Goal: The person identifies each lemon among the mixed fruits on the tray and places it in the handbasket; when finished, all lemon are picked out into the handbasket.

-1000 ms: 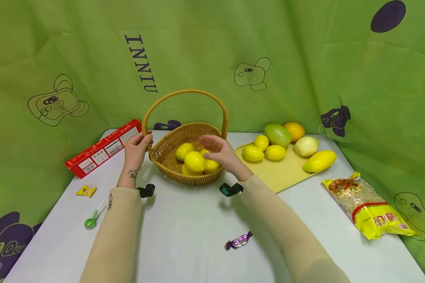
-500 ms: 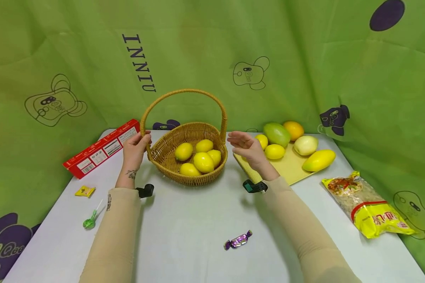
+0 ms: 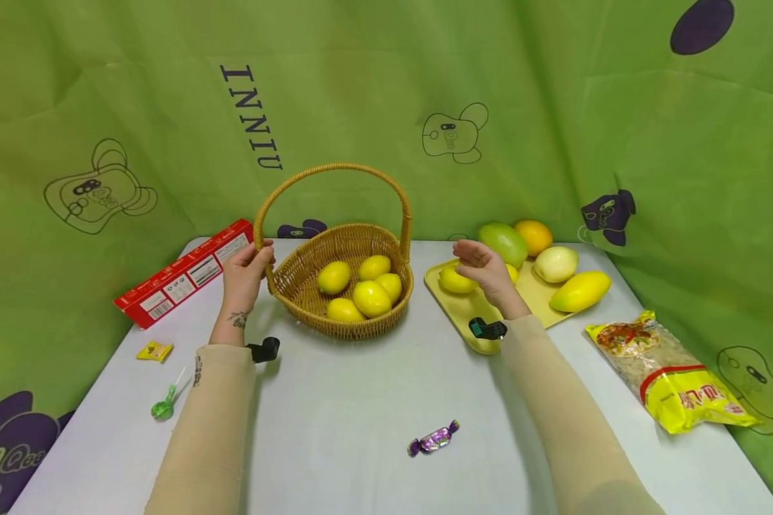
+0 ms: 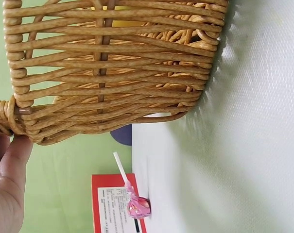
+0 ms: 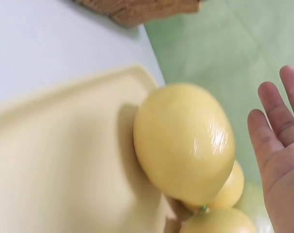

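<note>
Head cam: tan wicker basket [image 3: 348, 327] sits upright near the back of the white tabletop [image 3: 335, 400], w/ a teardrop-ish body, slight sheen on the weave and a tall arched handle [image 3: 343, 167]. 5 yellow lemons [image 3: 371, 298] inside, mostly bunched toward the right-hand end. L hand [image 3: 243, 275] pinches the handle's left base b/w thumb + fingers. R hand [image 3: 488, 273] has fingers pretty straight, gripping nothing, over the pale yellow tray [image 3: 454, 304] & partly blocking the tray lemons [image 3: 456, 280]. Re: room, a strip of tabletop shows b/w basket & tray, and a wide stretch runs from the basket's front to the purple candy [image 3: 434, 439]. Red box [image 3: 190, 275] is tight by the L hand; green curtain [image 3: 361, 107] hangs right behind the back table edge. L wrist cam (view's sideways): close-up of the weave w/ small gaps, a bit of yellow peeking thru, thumb at the handle base, pink lollipop [image 4: 138, 206] in front of the red box. R wrist cam: fat glossy lemon [image 5: 185, 141] by the tray's raised rim, a bit blurry, w/ more yellow fruit partly hidden next to it. R hand's fingers are extended, apart from that lemon, curtain showing b/w them. Basket corner's up top, past the tray edge.
</note>
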{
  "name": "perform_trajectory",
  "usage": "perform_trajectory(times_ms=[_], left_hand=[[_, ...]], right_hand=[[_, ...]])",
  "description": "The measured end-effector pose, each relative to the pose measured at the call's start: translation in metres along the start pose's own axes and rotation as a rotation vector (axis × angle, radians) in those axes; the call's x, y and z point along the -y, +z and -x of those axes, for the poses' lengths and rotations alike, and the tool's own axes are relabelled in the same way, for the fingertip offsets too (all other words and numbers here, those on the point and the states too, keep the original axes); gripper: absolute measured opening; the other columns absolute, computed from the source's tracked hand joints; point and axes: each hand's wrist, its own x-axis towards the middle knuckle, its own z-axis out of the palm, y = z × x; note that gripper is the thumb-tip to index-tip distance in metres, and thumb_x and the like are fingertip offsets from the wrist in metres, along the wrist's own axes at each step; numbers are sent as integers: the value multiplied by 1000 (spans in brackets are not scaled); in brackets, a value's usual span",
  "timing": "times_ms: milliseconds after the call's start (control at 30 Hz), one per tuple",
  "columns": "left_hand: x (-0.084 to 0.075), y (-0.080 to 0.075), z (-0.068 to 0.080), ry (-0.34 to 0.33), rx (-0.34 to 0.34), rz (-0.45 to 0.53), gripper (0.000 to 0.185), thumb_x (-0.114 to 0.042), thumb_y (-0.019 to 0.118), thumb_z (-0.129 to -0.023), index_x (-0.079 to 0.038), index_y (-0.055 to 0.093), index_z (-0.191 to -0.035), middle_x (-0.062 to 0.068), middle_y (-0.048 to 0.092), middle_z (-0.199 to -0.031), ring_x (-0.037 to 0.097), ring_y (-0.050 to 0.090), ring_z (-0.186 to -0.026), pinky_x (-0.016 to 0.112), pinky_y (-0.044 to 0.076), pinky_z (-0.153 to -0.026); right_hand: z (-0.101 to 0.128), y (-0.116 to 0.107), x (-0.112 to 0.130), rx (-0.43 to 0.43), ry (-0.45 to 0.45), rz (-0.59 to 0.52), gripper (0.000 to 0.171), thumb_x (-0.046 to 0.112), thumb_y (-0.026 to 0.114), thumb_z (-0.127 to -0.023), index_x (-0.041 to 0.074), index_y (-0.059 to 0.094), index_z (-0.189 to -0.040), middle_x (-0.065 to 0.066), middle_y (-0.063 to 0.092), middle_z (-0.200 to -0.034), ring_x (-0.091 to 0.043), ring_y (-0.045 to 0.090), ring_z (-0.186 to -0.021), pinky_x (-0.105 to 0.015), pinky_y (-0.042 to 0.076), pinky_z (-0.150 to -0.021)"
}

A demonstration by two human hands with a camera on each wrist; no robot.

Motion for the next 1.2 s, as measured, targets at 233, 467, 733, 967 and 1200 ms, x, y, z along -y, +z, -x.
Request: perform_trajectory(times_ms=[233, 467, 733, 967, 1200], left_hand=[[0, -1, 2, -20, 1, -6, 11, -24, 67, -86, -20, 69, -96, -6, 63, -74, 8, 59, -75, 14, 50, -64], [0, 0, 2, 6, 0, 21, 20, -20, 67, -86, -8, 69, -101, -5, 63, -72, 6, 59, -72, 14, 51, -63], [0, 0, 1, 15, -3, 31, 6, -20, 67, -85, -19, 70, -91, -5, 62, -71, 7, 59, -71, 14, 51, -64], [1, 1, 1, 19, -10, 22, 17, -20, 67, -85, -9, 70, -98, -5, 62, -71, 7, 59, -71, 14, 51, -64], [1, 0, 0, 17, -9, 10, 29, -22, 67, -85, 0, 66, -105, -5, 62, -72, 7, 59, -71, 14, 51, -64]], right_hand=[[-5, -8, -8, -34, 52, 69, 51, -10, 59, -83, -10, 40, -131, 10, 55, -111, -36, 38, -127, -44, 26, -111], [-6, -7, -18, -22, 111, 147, 53, -11, 60, -81, -9, 41, -131, -25, 44, -133, -35, 38, -127, -43, 27, -110], [-6, -3, -28, 28, 189, 325, 59, -5, 65, -79, -6, 42, -132, -23, 41, -138, -33, 36, -128, -44, 26, -110], [-5, -2, -33, 19, 224, 386, 60, -4, 67, -76, -2, 44, -132, -20, 42, -138, -32, 38, -123, -45, 30, -106], [1, 1, -18, 73, 134, 248, 57, -7, 63, -77, -4, 45, -131, -21, 45, -135, -23, 43, -117, -28, 36, -99]])
